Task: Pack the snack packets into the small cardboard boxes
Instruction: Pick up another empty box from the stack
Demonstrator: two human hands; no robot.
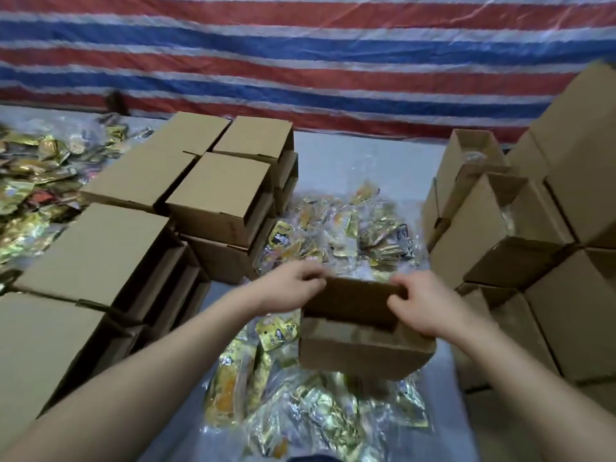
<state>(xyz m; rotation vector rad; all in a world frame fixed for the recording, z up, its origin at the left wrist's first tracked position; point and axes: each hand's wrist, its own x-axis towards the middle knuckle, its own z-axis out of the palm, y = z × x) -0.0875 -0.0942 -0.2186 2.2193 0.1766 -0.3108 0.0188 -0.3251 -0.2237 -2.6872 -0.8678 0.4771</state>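
Observation:
A small cardboard box (pixel 360 353) stands in front of me on the pile of gold snack packets (pixel 320 408). Its top flap (pixel 353 300) is half folded over the opening. My left hand (pixel 290 290) grips the flap's left corner with curled fingers. My right hand (pixel 418 301) pinches the flap's right end, thumb on the near side. More packets (pixel 356 231) lie in clear bags just beyond the box. What is inside the box is hidden by the flap.
Closed boxes (pixel 213 191) are stacked on the left, with loose gold packets (pixel 36 195) behind them. On the right stand open boxes (pixel 500 228) and taller stacks (pixel 583 181). A striped red, white and blue tarp (pixel 300 61) hangs at the back.

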